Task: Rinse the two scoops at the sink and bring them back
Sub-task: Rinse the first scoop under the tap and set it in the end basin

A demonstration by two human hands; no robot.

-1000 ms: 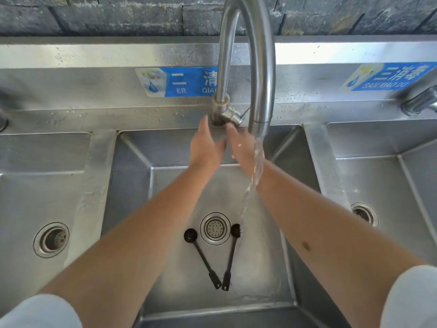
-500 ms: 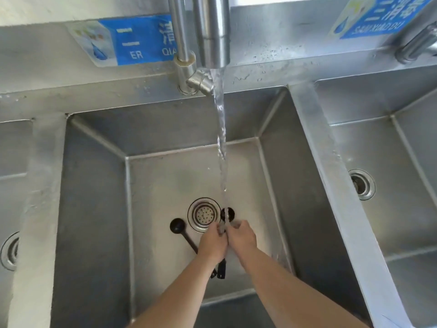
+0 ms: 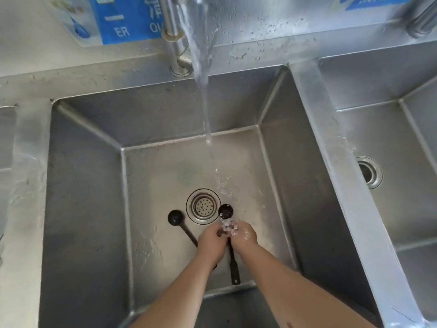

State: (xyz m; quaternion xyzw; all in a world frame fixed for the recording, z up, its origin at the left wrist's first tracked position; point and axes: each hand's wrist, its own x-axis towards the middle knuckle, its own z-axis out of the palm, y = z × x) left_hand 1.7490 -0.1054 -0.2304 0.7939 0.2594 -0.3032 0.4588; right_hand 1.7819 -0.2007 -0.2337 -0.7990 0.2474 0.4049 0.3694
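Steel, brushed and water-spotted, forms the middle basin (image 3: 85, 185), a square well with sloped walls, creased corners and a round perforated drain strainer (image 3: 203, 206) in its flat floor. 2 black plastic scoops lie on that floor, each with a small round bowl and a thin straight handle: the left scoop (image 3: 175, 217) has its bowl just left of the strainer and its handle runs down-right until it passes under the left hand (image 3: 211, 242); the right scoop (image 3: 225, 211) has its bowl just right of the strainer and its handle comes out below the hands to a flat end near the front wall. Both hands are low in the basin, pressed close together with fingers curled inward under the splash; the right hand (image 3: 244, 236) meets the left at the fingertips, and whether either one grips the right scoop's handle cannot be told through the foam and water. Compared with half a second ago, the hands sit in nearly the same spot over the handles, and both scoops lie as they did. A clear water stream (image 3: 202, 67) falls from the faucet (image 3: 173, 31) at the back ledge and breaks on the fingers. A blue label (image 3: 123, 22) is on the backsplash, and a second basin (image 3: 413, 209) with its own drain lies to the right past a steel divider.
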